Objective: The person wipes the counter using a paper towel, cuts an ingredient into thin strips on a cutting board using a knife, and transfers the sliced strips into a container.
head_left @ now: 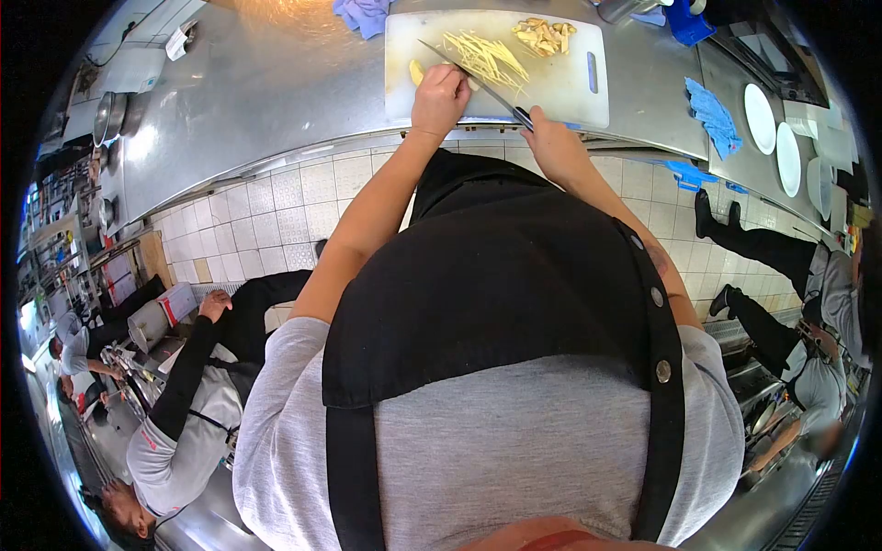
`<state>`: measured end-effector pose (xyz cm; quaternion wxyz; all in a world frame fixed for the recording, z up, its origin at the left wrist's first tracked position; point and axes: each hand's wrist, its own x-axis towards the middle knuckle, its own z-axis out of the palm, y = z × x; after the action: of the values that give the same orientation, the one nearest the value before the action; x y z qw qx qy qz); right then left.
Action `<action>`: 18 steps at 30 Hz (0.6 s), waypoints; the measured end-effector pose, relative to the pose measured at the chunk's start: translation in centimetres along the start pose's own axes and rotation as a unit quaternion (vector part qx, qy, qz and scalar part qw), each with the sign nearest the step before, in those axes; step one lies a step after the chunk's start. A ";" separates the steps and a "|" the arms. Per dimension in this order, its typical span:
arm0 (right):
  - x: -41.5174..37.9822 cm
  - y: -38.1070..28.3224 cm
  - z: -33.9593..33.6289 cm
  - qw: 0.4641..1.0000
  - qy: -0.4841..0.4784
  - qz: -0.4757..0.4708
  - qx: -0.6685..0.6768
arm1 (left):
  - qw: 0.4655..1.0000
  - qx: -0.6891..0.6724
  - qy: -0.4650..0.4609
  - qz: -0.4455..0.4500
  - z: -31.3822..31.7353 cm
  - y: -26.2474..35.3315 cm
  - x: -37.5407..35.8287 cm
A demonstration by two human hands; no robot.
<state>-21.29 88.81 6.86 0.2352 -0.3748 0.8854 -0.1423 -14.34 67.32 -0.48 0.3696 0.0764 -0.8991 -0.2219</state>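
A white cutting board (400, 55) lies on the steel counter, with a knife (485, 84) slanting across it. My right hand (554, 145) is closed around the knife's black handle at the board's near edge. Beside the blade, my left hand (440, 97) is closed with curled fingers, pressing a small pale piece of ginger (473, 84), mostly covered by the fingers. Thin ginger strips (491, 57) are heaped just beyond the blade. Chunkier ginger pieces (544, 38) form a pile at the far right of the board. Another yellow piece (416, 72) sits left of my left hand.
A purple cloth (364, 16) lies behind the board on the steel counter (266, 92). To the right are a blue cloth (712, 118) and white plates (759, 119). Co-workers stand behind on both sides, one (188, 441) at the left.
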 end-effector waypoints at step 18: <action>-1.3 -0.7 -2.3 1.000 0.013 -0.007 -0.020 | 1.000 -0.006 0.015 0.007 -0.1 0.2 0.1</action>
<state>-21.32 89.42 9.55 0.2155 -0.3840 0.8883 -0.1308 -14.35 67.42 -0.31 0.3850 0.0712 -0.8927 -0.2232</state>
